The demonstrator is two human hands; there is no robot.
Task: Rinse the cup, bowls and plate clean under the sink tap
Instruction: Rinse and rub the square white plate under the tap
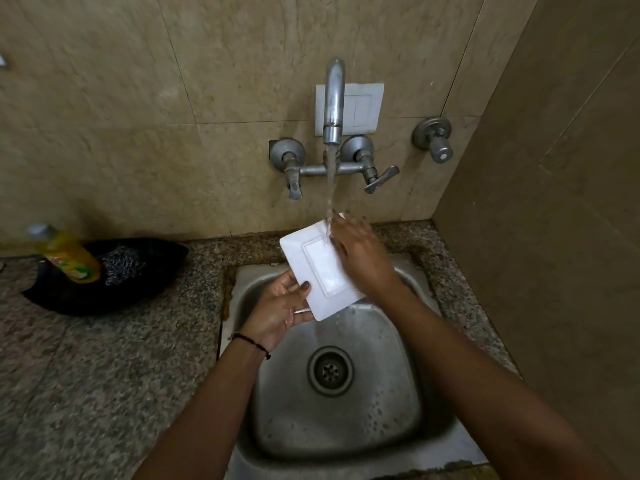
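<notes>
Plate under running tap, above sink; left hand grips its edge, right hand presses flat on it.

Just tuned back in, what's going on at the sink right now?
A person is rinsing a white rectangular plate over the steel sink, with the tap running onto its far end. The left hand has its grip on the near corner, thumb on top. The right hand lies flat on the plate by the stream. No cup or bowls are in view.
</notes>
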